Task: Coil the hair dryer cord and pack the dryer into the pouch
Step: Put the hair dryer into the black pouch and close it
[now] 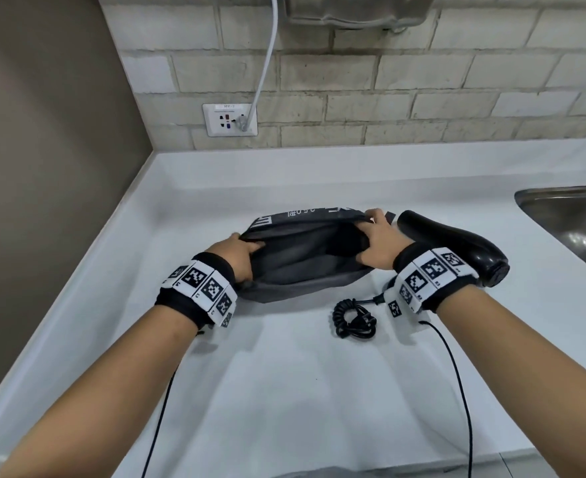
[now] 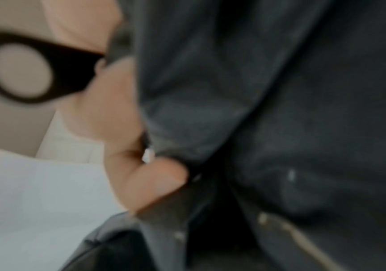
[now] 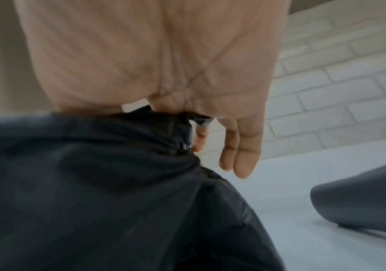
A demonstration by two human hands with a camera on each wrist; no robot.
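A dark grey pouch (image 1: 298, 267) lies on the white counter (image 1: 284, 367) with its mouth spread wide. My left hand (image 1: 240, 251) grips the left end of the pouch rim (image 2: 164, 139), thumb inside. My right hand (image 1: 376, 239) grips the right end of the rim (image 3: 182, 128), with two fingers hanging free beyond it. The black hair dryer (image 1: 457, 246) lies on the counter just right of the pouch, partly behind my right wrist, and shows as a dark shape (image 3: 361, 203) in the right wrist view. Its coiled black cord with plug (image 1: 353, 317) sits in front of the pouch.
A steel sink (image 1: 574, 219) is set into the counter at the right. On the brick wall behind are a socket plate (image 1: 229, 119) with a white cable (image 1: 267, 60) plugged in. Thin black wires (image 1: 457, 391) run from my wristbands toward me.
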